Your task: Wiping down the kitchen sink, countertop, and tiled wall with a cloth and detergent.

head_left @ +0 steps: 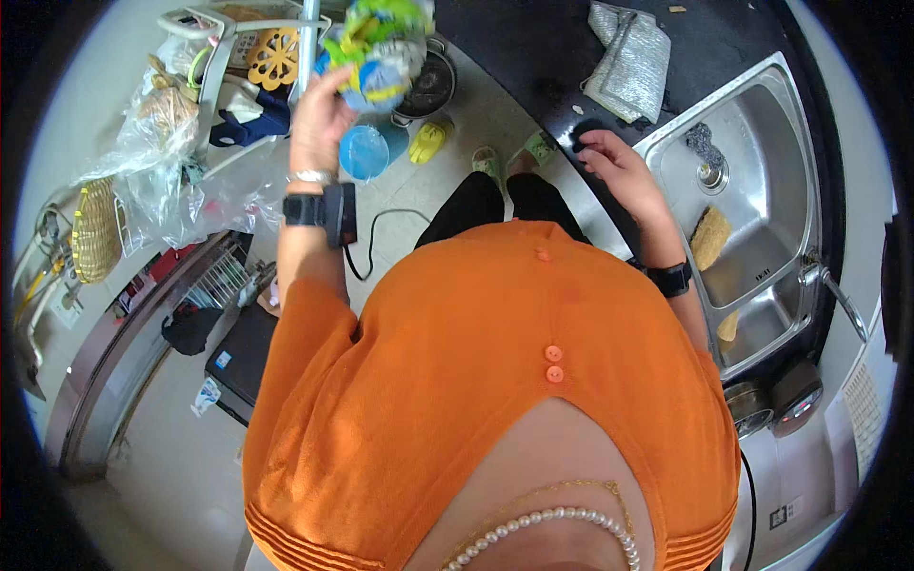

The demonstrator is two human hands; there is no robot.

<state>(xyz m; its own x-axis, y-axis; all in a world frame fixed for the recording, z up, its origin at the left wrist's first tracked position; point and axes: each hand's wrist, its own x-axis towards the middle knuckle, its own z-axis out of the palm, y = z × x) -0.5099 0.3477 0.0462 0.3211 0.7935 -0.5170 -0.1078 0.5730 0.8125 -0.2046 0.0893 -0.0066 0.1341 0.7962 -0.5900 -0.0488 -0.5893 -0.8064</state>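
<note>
My left hand [325, 107], raised at the upper left, grips a crumpled colourful plastic bag [378, 61] in green, blue and yellow. Motion blurs the bag, and its contents cannot be made out. My right hand [621, 168] hovers by the front edge of the black countertop [514, 53], its fingers loosely curled and a gap between thumb and index finger. A dark patch lies beside those fingertips; whether it is a shadow or an object is unclear. Beyond that hand rests a folded silver foil insulating sheet [632, 68].
A steel double sink [760, 171] with a sponge [711, 239] and a scouring pad [703, 146] lies right. Below left are a blue bucket [364, 153], a dark pot [428, 82] and yellow footwear [428, 141]. A rack [218, 86] holds plastic bags [161, 135].
</note>
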